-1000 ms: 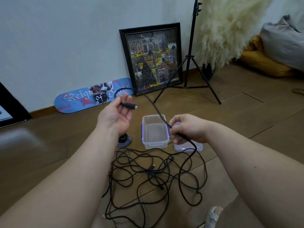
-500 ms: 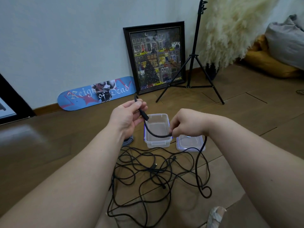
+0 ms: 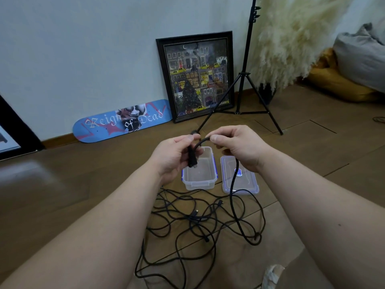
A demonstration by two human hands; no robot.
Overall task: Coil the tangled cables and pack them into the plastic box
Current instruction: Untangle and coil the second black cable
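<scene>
A black cable (image 3: 233,180) arches between both hands above the floor. My left hand (image 3: 173,157) grips its plug end, with the plug pointing down over the clear plastic box (image 3: 200,180). My right hand (image 3: 239,147) pinches the same cable a short loop further along, and the cable drops from it past the box's lid (image 3: 248,184) into a tangle of black cables (image 3: 198,224) spread on the wooden floor in front of the box. The box stands open with nothing inside.
A black tripod (image 3: 245,80) stands behind the box. A framed picture (image 3: 198,78) and a blue skateboard deck (image 3: 123,122) lean on the wall. Pampas grass (image 3: 291,38) and cushions (image 3: 354,69) fill the back right. A dark frame (image 3: 12,134) sits far left.
Both hands rose and came close together. The left hand turned the plug end downward, and the right hand brought the cable up into a small loop beside it.
</scene>
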